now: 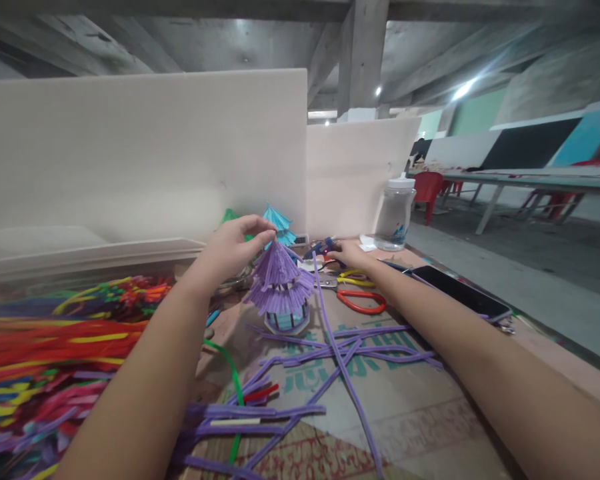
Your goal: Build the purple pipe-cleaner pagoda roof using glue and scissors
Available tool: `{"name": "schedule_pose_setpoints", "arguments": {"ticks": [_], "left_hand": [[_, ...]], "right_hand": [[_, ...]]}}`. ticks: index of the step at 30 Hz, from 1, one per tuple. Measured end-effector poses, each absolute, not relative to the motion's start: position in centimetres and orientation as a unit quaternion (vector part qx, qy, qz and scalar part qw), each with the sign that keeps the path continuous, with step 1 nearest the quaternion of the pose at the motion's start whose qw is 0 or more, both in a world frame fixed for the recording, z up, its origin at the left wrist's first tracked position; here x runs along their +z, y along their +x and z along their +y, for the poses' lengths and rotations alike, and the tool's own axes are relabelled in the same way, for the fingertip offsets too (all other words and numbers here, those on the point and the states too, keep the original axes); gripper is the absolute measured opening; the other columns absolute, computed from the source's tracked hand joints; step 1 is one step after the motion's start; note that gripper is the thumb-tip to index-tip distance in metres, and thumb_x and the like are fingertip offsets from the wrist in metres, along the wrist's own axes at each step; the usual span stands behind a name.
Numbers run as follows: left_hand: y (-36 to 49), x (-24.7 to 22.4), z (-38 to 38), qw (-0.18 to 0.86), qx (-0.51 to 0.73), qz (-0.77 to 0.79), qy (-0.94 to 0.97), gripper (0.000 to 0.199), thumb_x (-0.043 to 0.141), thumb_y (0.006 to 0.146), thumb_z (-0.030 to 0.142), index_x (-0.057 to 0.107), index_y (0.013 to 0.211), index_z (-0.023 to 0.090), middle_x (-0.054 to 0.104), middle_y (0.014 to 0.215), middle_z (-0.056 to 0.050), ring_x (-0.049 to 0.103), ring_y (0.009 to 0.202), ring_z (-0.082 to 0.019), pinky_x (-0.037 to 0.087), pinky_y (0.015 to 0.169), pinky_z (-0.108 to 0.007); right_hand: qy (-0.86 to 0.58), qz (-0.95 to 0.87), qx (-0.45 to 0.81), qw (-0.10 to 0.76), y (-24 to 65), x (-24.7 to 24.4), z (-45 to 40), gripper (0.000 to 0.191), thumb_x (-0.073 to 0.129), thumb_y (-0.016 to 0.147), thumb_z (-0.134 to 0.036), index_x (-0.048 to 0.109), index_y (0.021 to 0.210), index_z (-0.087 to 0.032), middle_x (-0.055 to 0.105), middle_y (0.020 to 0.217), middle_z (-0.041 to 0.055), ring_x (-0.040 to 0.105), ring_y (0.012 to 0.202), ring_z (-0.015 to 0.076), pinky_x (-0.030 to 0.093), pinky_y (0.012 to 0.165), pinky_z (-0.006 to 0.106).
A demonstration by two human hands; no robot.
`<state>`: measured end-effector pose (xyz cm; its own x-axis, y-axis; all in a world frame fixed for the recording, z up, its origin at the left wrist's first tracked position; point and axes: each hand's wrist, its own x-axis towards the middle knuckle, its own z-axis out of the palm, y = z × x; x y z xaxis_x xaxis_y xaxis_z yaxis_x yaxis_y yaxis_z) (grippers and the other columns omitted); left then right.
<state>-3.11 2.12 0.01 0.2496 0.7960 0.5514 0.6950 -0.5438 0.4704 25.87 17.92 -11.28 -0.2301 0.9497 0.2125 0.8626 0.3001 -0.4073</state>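
A small two-tiered pagoda [280,287] of purple pipe cleaners, with dark posts on a pale base, stands upright on the cardboard. The thumb and fingers of my left hand [243,243] are pinched together at its roof tip. Farther back to the right, my right hand [353,255] has its fingers closed around a dark blue glue gun [323,248] showing a small red light; its grip is partly hidden. One long purple pipe cleaner [337,353] runs from near the glue gun toward me. Red-handled scissors [361,302] and yellow-handled pliers [356,278] lie below my right hand.
Colourful pipe cleaners [60,340] are heaped at the left, and loose purple ones cross the cardboard [405,407]. A turquoise pagoda [279,223] stands behind. A phone [460,292] and a clear bottle [395,213] are at the right. White panels [145,153] wall off the back.
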Motion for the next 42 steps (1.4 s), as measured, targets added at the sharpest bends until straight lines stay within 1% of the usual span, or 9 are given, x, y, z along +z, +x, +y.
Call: {"name": "schedule_pose_setpoints", "arguments": {"ticks": [8,12,14,21,25,29,35,39,42], "left_hand": [[-3.1,0.1,2.0,0.069,0.393,0.469,0.788,0.031,0.058,0.088,0.044,0.07,0.095,0.017,0.072,0.088,-0.006,0.065,0.08,-0.02,0.052,0.08,-0.032],[-3.2,0.1,2.1,0.074,0.393,0.467,0.789,0.03,0.058,0.088,0.043,0.07,0.096,0.016,0.072,0.087,-0.006,0.065,0.081,-0.019,0.051,0.08,-0.032],[-3.2,0.0,2.2,0.077,0.398,0.461,0.789,0.03,0.058,0.088,0.042,0.07,0.096,0.016,0.072,0.086,-0.006,0.065,0.081,-0.019,0.051,0.08,-0.032],[-3.2,-0.2,2.3,0.06,0.398,0.455,0.794,0.03,0.058,0.088,0.043,0.07,0.098,0.017,0.073,0.088,-0.005,0.065,0.082,-0.019,0.05,0.083,-0.031],[-3.0,0.1,2.0,0.058,0.396,0.456,0.795,0.029,0.057,0.088,0.041,0.07,0.096,0.016,0.073,0.09,-0.006,0.065,0.084,-0.019,0.05,0.081,-0.029],[-2.8,0.3,1.7,0.056,0.391,0.458,0.796,0.029,0.058,0.088,0.041,0.069,0.096,0.015,0.072,0.092,-0.006,0.064,0.085,-0.019,0.049,0.082,-0.03],[-2.9,0.2,1.8,0.07,0.395,0.454,0.795,0.029,0.058,0.088,0.041,0.07,0.097,0.016,0.073,0.092,-0.006,0.064,0.084,-0.019,0.049,0.084,-0.032],[-2.9,0.0,1.9,0.074,0.4,0.443,0.799,0.03,0.057,0.089,0.041,0.07,0.099,0.016,0.073,0.095,-0.006,0.064,0.086,-0.019,0.049,0.084,-0.031],[-3.0,0.0,1.9,0.068,0.403,0.435,0.802,0.03,0.057,0.089,0.041,0.069,0.099,0.015,0.073,0.096,-0.006,0.064,0.088,-0.019,0.049,0.084,-0.03]], "right_hand": [[-0.604,-0.78,0.068,0.147,26.2,-10.5,16.6,0.032,0.06,0.096,-0.039,0.063,0.117,-0.016,0.065,0.116,0.0075,0.065,0.101,0.0204,0.054,0.088,0.043],[-0.611,-0.78,0.051,0.124,27.1,-8.3,15.2,0.02,0.072,0.084,-0.035,0.072,0.082,-0.016,0.072,0.087,0.0101,0.067,0.092,0.0247,0.048,0.082,0.034],[-0.606,-0.783,0.047,0.131,27.6,-6.9,13.8,0.024,0.073,0.081,-0.037,0.07,0.068,-0.017,0.071,0.076,0.0121,0.067,0.087,0.0279,0.044,0.075,0.033],[-0.495,-0.822,0.175,0.22,25.0,-6.8,7.6,0.05,0.041,0.095,-0.061,0.067,0.086,-0.019,0.068,0.071,0.003,0.06,0.062,0.0152,0.041,0.059,0.027],[-0.406,-0.747,0.411,0.33,22.4,-9.3,6.3,0.053,0.061,0.079,-0.07,0.061,0.073,-0.018,0.058,0.062,-0.0009,0.05,0.052,0.0114,0.037,0.054,0.026],[-0.394,-0.7,0.442,0.4,21.3,-10.2,6.5,0.054,0.066,0.07,-0.07,0.061,0.08,-0.018,0.046,0.06,-0.0057,0.038,0.051,0.0091,0.03,0.049,0.025],[-0.377,-0.689,0.386,0.485,21.0,-6.8,4.2,0.045,0.06,0.077,-0.065,0.055,0.074,-0.021,0.049,0.063,-0.0028,0.042,0.056,0.0117,0.032,0.054,0.027],[-0.353,-0.834,0.151,0.396,19.4,-3.4,0.8,0.037,0.05,0.091,-0.044,0.047,0.062,-0.021,0.043,0.056,-0.0029,0.04,0.056,0.0118,0.026,0.056,0.028],[-0.352,-0.864,0.08,0.349,17.7,-2.1,0.0,0.036,0.046,0.093,-0.038,0.043,0.061,-0.021,0.043,0.056,-0.0024,0.04,0.056,0.0116,0.023,0.056,0.029]]}}
